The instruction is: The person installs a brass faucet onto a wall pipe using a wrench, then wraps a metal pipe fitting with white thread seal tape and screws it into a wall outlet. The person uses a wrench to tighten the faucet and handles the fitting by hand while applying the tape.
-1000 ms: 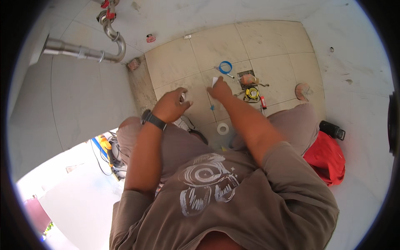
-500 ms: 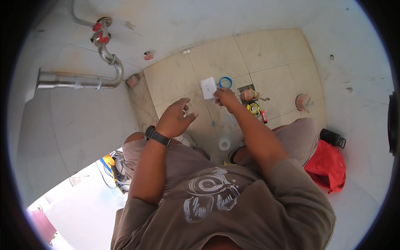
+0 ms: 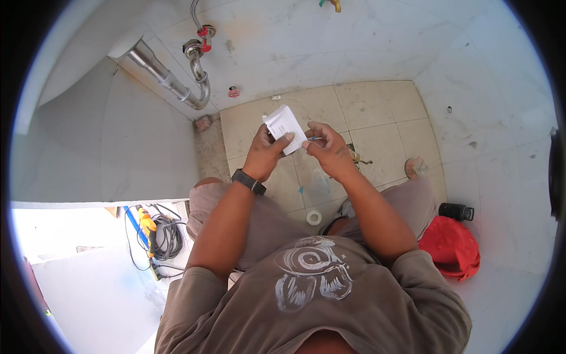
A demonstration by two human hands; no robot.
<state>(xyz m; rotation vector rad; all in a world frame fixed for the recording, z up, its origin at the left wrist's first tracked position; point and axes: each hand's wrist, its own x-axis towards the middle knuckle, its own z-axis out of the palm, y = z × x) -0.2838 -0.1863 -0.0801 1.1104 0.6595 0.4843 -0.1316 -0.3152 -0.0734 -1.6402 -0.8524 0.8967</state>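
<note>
A small white cardboard box point(image 3: 283, 125) with fine print on its face is held up over the tiled floor. My left hand point(image 3: 267, 152), with a black watch on the wrist, grips it, thumb across the front and fingers behind. At its upper left corner a flap sticks out. My right hand point(image 3: 329, 152) is closed at the box's right edge, thumb against the side. A thin bluish sliver shows between those fingers, too small to name. What is inside the box is hidden.
A roll of white tape point(image 3: 314, 218) and a clear plastic bag point(image 3: 320, 182) lie on the floor before me. A metal drain pipe point(image 3: 168, 79) hangs at left. A red bag point(image 3: 451, 248) and black bottle point(image 3: 456, 211) are at right, a yellow power tool point(image 3: 147, 229) at lower left.
My left hand has moved in from beside the box and taken hold of it. The right hand has shifted to its right edge. The box is now tilted, and the view has swung.
</note>
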